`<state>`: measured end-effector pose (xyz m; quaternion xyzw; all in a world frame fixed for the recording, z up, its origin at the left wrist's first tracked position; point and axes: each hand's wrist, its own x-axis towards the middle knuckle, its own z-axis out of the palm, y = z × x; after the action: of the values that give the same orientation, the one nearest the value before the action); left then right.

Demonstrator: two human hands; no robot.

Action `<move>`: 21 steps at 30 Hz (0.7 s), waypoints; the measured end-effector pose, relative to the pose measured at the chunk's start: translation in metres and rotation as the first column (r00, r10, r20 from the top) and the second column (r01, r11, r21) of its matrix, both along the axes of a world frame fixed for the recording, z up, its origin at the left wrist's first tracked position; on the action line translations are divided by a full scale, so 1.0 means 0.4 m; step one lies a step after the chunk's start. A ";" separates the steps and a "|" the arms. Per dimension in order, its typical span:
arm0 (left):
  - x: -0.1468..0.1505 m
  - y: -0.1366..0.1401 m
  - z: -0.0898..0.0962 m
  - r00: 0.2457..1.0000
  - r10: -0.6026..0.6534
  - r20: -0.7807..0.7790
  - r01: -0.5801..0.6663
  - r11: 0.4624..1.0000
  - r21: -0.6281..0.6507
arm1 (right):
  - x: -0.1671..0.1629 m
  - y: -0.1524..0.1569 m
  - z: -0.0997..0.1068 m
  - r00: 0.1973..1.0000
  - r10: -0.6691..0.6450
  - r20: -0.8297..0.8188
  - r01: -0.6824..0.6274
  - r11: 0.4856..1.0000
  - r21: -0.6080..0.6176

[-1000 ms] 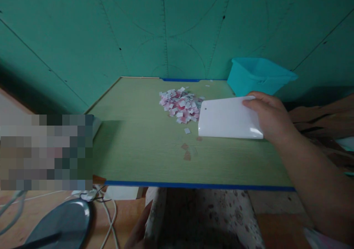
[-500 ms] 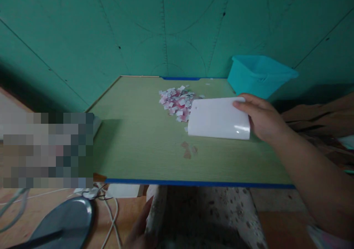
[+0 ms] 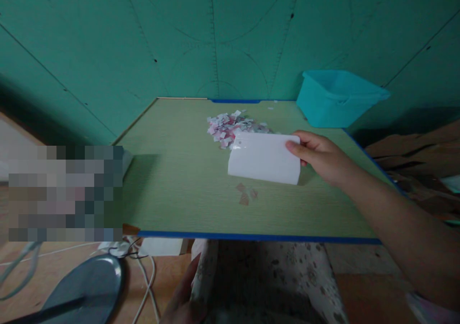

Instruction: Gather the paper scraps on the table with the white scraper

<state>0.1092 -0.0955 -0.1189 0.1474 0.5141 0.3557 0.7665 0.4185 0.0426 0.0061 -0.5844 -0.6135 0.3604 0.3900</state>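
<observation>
A glossy white plastic sheet (image 3: 266, 158) with a small hole near its left corner is pinched at its right end by my right hand (image 3: 316, 154), thumb on top. It stands tilted over the table (image 3: 172, 190). Behind its left part lies a heap of small pink and white paper pieces (image 3: 226, 125), partly hidden by the sheet. Below the table's front edge, my left hand (image 3: 183, 297) is closed at the left side of a white cloth with a brown pattern (image 3: 204, 276); its fingers are partly in shadow.
A turquoise bin (image 3: 334, 101) stands at the table's back right corner against the green wall (image 3: 179, 36). Reddish marks (image 3: 244, 197) show near the table's front. On the floor at left are a dark round base (image 3: 86, 285) and white cables (image 3: 145, 281). Cardboard (image 3: 402, 149) lies at right.
My right hand has moved left and slightly toward me with the white plastic sheet, whose face has tilted. More of the paper heap's right side shows. My left hand is nearly unchanged.
</observation>
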 end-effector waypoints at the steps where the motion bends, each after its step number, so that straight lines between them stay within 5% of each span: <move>1: 0.000 0.001 -0.002 1.000 0.003 -0.005 -0.003 1.000 0.005 | 0.000 -0.002 0.001 1.000 0.003 -0.008 -0.003 1.000 -0.014; 8: 0.005 0.011 0.005 0.999 0.030 -0.023 -0.027 0.995 0.095 | 0.009 -0.001 -0.003 0.998 0.009 -0.063 -0.011 0.999 -0.032; 17: 0.013 0.000 0.040 1.000 0.018 0.000 -0.018 0.999 0.041 | 0.008 -0.005 0.006 0.981 0.191 -0.038 -0.194 0.970 -0.146; 21: 0.014 -0.001 0.044 1.000 0.016 0.027 -0.017 0.999 0.040 | 0.014 -0.009 0.010 0.987 0.153 -0.052 -0.159 0.978 -0.135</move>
<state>0.1148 -0.0958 -0.1013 0.1539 0.4978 0.3742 0.7671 0.4239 0.0392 0.0102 -0.5525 -0.6228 0.4437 0.3317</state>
